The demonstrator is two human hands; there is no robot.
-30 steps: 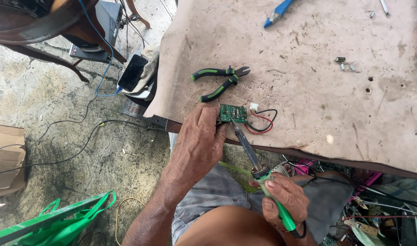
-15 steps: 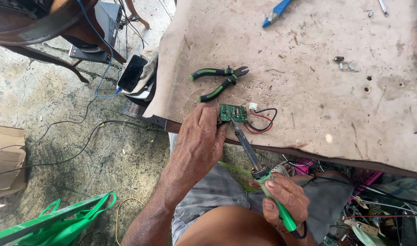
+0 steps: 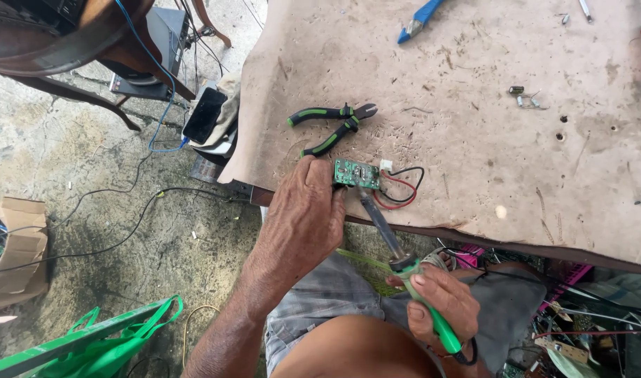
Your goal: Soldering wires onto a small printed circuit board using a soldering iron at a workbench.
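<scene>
Head view: the left hand (image 3: pixel 303 213) pins the small green circuit board (image 3: pixel 355 173) against the near edge of the table (image 3: pixel 474 140), its grip pressed closed on the board to steady it. The right hand (image 3: pixel 436 301) wraps tight around a green-handled soldering iron (image 3: pixel 397 248), angling its tip onto the board. Side cutters (image 3: pixel 332 126) lie just beyond, within reach.

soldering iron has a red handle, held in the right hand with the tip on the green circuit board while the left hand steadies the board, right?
Not quite: the soldering iron has a green handle, not red, as the head view shows. The rest holds: the right hand holds it with the tip on the green circuit board, which the left hand steadies.
</scene>
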